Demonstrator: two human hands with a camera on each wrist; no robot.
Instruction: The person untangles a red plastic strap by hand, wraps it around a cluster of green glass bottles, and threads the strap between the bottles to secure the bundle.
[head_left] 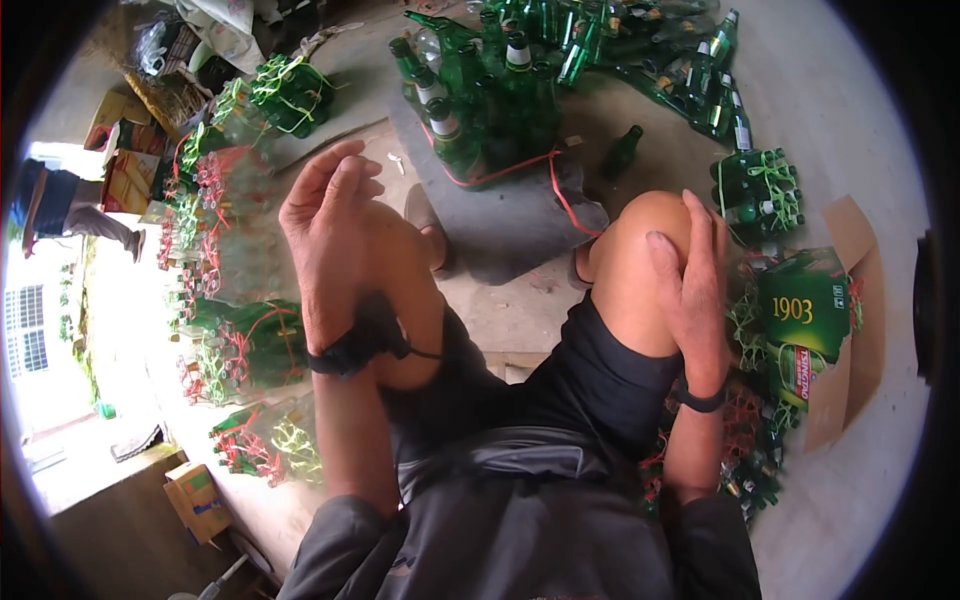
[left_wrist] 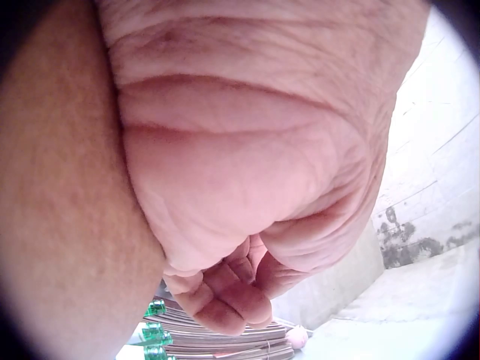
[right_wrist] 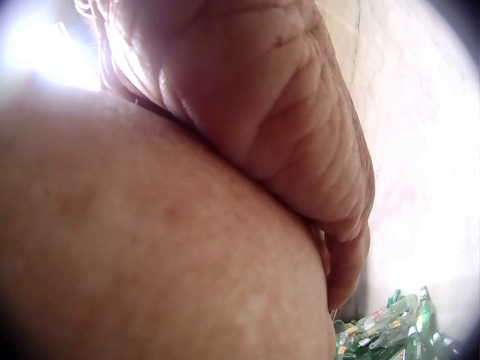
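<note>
My left hand [head_left: 330, 225] rests by the left knee, its fingers loosely bent with nothing in them; the left wrist view shows its palm and curled fingertips [left_wrist: 225, 300]. On the outer side of the other knee lies my right hand [head_left: 697, 285], fingers long and relaxed against the skin. Between and beyond the knees stands a group of green glass bottles [head_left: 480, 115], upright and close together. A red string [head_left: 490, 183] runs round their base, its loose end trailing over the dark grey mat [head_left: 470, 235] under them.
A heap of loose green bottles [head_left: 690, 75] lies behind on the right, and a single bottle [head_left: 622, 150] lies nearer. Tied bottle bundles [head_left: 245, 235] line the left side. An open carton [head_left: 850, 330] stands right; another person's leg [head_left: 105, 220] shows at far left.
</note>
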